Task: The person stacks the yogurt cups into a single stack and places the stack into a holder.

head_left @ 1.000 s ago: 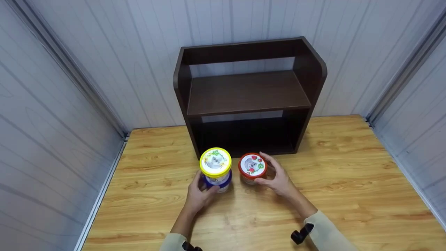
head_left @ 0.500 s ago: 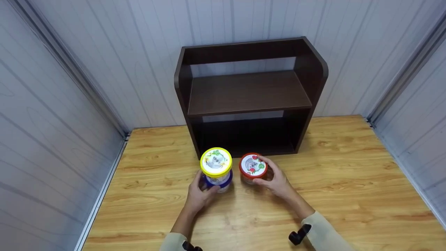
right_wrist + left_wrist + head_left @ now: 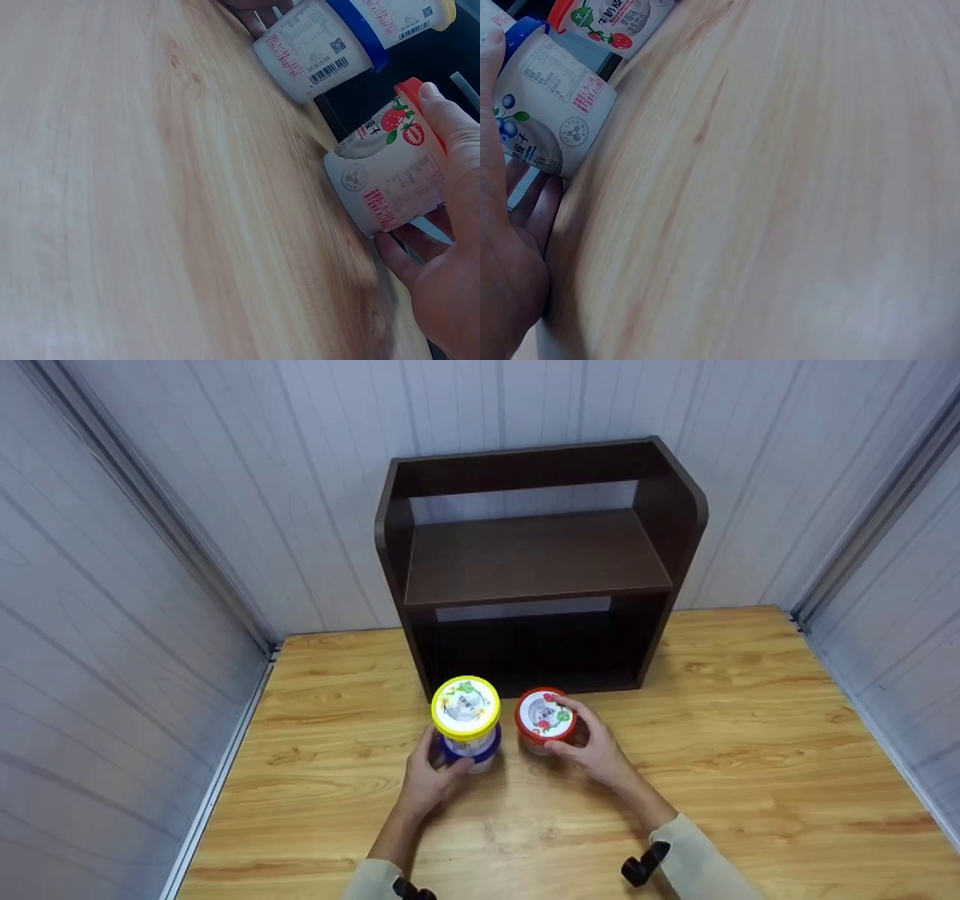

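My left hand (image 3: pixel 429 780) grips a white tub with a blue lid (image 3: pixel 555 109), thumb at the lid's front edge. A yellow-lidded tub (image 3: pixel 465 708) is stacked upright on top of it. Just to the right, a red-lidded tub (image 3: pixel 541 715) with strawberries printed on it stands on the table. My right hand (image 3: pixel 606 754) holds this tub from its right side, thumb at the front of the red rim and a fingertip over the lid's edge. In the right wrist view, the red-lidded tub's base meets the tabletop. A narrow gap separates the two lower tubs.
A dark brown two-tier shelf (image 3: pixel 536 559) stands right behind the tubs, against the panelled back wall (image 3: pixel 330 495). Its lower compartment opens toward me. The wood-grain table (image 3: pixel 750 750) spreads to both sides, bounded by side walls left and right.
A finger of my right hand has moved from behind the red lid onto its edge. My left hand and the stacked tubs stay almost where they were.
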`<state>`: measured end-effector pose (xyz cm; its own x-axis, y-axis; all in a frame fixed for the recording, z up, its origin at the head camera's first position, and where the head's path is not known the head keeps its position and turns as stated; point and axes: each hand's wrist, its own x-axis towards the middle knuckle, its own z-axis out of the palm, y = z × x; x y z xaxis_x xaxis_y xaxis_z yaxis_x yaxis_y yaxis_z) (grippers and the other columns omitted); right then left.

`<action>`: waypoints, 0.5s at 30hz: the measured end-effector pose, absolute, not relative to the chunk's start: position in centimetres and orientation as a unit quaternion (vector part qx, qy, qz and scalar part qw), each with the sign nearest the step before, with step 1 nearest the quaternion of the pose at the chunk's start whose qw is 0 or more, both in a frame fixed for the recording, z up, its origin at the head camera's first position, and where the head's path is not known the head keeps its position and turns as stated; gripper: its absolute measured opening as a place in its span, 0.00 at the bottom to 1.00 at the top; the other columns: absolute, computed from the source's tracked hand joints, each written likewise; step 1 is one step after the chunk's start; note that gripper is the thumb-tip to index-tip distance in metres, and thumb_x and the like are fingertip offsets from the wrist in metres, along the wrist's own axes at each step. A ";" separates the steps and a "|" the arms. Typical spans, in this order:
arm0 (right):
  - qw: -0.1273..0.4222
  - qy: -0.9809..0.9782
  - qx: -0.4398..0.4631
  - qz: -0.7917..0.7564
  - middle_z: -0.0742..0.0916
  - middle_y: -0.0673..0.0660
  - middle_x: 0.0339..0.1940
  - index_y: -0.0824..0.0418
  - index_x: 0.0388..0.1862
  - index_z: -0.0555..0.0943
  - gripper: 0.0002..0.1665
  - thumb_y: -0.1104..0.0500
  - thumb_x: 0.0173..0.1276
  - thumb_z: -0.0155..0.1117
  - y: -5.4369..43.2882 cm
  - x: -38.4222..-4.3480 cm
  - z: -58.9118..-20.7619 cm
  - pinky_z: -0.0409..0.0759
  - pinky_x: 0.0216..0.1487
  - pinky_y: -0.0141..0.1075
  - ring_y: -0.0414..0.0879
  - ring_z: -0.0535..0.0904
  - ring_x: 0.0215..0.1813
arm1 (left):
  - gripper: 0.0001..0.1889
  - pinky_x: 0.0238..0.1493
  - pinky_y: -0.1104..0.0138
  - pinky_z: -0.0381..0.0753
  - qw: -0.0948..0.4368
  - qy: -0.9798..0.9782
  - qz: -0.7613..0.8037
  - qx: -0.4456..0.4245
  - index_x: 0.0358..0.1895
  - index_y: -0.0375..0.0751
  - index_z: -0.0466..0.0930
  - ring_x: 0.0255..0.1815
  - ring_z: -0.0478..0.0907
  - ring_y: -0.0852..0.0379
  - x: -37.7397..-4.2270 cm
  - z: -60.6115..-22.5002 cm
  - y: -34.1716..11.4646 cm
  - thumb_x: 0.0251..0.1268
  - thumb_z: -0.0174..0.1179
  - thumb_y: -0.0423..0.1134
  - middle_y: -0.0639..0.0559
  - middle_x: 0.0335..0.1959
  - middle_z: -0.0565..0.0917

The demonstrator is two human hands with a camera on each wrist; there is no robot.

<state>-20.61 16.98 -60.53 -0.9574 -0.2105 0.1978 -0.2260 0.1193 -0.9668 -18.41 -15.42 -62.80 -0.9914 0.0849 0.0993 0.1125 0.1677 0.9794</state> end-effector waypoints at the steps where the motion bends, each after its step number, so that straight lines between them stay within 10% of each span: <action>1: 0.007 -0.751 0.143 0.645 0.79 0.74 0.81 0.69 0.83 0.73 0.46 0.71 0.68 0.82 17.0 -20.6 -60.5 0.79 0.72 0.21 0.31 0.79 0.71 | 0.47 0.81 0.47 0.82 0.012 -0.766 -0.640 -0.066 0.86 0.34 0.64 0.79 0.78 0.33 -18.4 -62.8 -15.4 0.69 0.80 0.36 0.31 0.77 0.79; 15: 0.019 -0.756 0.134 0.641 0.81 0.73 0.79 0.69 0.81 0.75 0.45 0.70 0.67 0.83 16.9 -20.6 -60.7 0.80 0.70 0.22 0.33 0.81 0.69 | 0.47 0.81 0.45 0.82 0.013 -0.769 -0.636 -0.068 0.87 0.33 0.63 0.79 0.78 0.31 -18.4 -62.8 -15.5 0.70 0.79 0.37 0.29 0.77 0.79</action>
